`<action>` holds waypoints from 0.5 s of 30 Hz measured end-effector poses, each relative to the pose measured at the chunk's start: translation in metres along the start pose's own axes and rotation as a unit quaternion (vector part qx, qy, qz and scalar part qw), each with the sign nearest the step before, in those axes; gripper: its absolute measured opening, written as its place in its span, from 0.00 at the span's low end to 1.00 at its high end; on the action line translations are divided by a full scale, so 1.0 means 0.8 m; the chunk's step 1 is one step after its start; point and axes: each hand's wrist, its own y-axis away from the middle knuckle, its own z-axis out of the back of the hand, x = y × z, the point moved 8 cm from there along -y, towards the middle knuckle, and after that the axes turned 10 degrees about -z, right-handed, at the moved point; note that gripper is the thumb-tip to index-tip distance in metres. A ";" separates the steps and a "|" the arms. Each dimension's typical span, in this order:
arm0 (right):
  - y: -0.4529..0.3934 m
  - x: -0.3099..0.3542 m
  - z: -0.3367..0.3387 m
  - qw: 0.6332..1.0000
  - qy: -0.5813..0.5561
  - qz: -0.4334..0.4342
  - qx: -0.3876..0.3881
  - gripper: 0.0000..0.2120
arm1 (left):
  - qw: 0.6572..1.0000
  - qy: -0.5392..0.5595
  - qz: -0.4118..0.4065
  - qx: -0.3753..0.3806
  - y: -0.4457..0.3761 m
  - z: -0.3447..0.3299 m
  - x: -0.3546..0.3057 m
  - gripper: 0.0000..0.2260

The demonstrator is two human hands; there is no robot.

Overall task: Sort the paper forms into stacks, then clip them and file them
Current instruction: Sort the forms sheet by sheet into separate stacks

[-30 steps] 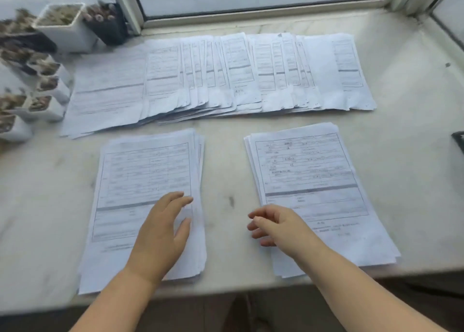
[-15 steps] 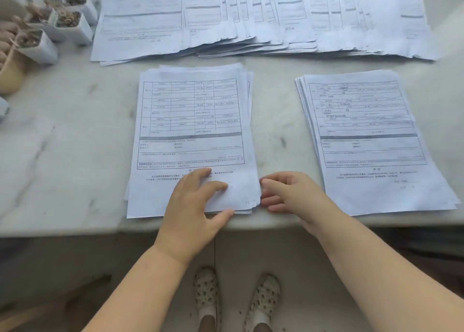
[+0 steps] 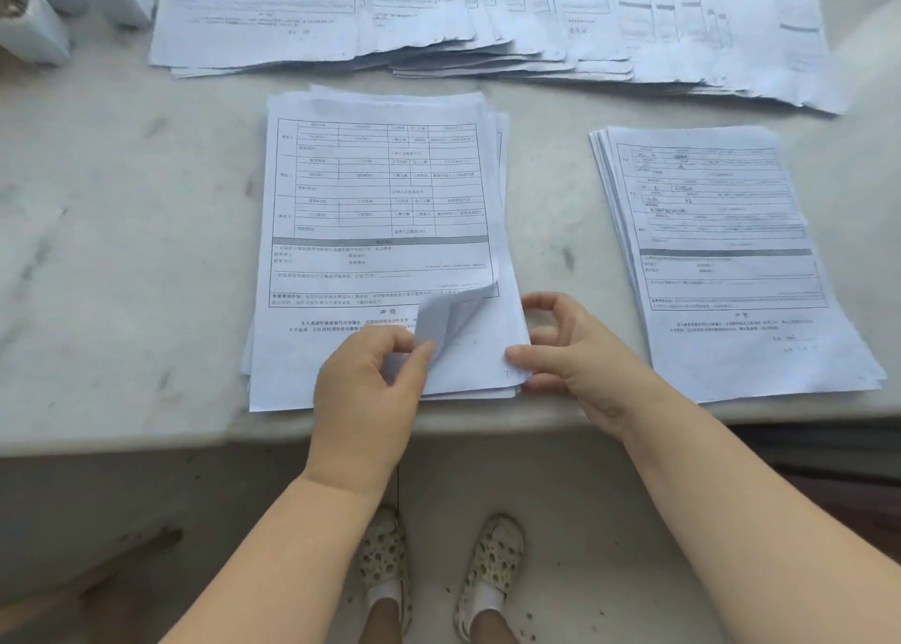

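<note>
Paper like this is light, limp and a little slippery sheet on sheet — the near stack [image 3: 385, 234] would likely fan or slide if it were lifted by one corner alone. It lies on the pale marble counter [image 3: 122, 253], close to the front edge, with a second stack [image 3: 721, 253] well apart to its right and a long overlapping row of loose forms [image 3: 487, 14] spread along the back.

The left hand [image 3: 370, 390] pinches the lower right corner of the top sheet [image 3: 448, 322] between thumb and forefinger, curling it up so the blank underside shows. The right hand [image 3: 575, 356] sits at the stack's lower right corner, its thumb touching the edge there and the other fingers loosely curled beside the pile; whether they actually grip the lower sheets I cannot tell.

Judging from this, the best hold for moving the whole pile is both long sides at once, squared and pressed together, since single sheets bend and crease easily. The edges are uneven, so tapping them flush before clipping looks wise.

The counter is smooth stone with faint grey veins — paper will glide on it readily. Small white plant pots [image 3: 34, 24] stand at the far left corner. Below the edge, a pale floor and two feet in spotted shoes [image 3: 439, 565] are visible.
</note>
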 end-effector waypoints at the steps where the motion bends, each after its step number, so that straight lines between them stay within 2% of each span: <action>1: 0.002 0.001 0.000 1.000 0.005 0.017 0.000 0.28 | 0.999 0.001 0.022 -0.026 0.000 0.003 0.001 0.06; 3: 0.006 0.005 -0.004 0.998 0.017 0.059 -0.008 0.33 | 0.998 -0.002 0.036 -0.059 0.002 0.007 0.000 0.13; 5: 0.009 0.010 -0.009 0.995 0.016 0.093 -0.019 0.33 | 0.999 -0.025 0.003 -0.040 0.001 0.004 -0.008 0.17; 8: 0.007 0.012 -0.012 0.994 0.002 0.105 -0.032 0.30 | 0.979 -0.135 -0.149 0.028 0.000 -0.004 -0.027 0.12; 10: 0.004 0.010 -0.011 0.994 0.005 0.098 -0.037 0.28 | 0.960 -0.183 -0.201 0.069 0.000 -0.011 -0.029 0.07; 13: 0.000 0.009 -0.011 0.996 0.018 0.081 -0.025 0.20 | 0.952 -0.213 -0.196 0.101 -0.002 -0.014 -0.025 0.14; 15: -0.004 0.010 -0.011 0.998 0.014 0.061 -0.012 0.13 | 0.952 -0.214 -0.189 0.106 -0.003 -0.012 -0.023 0.15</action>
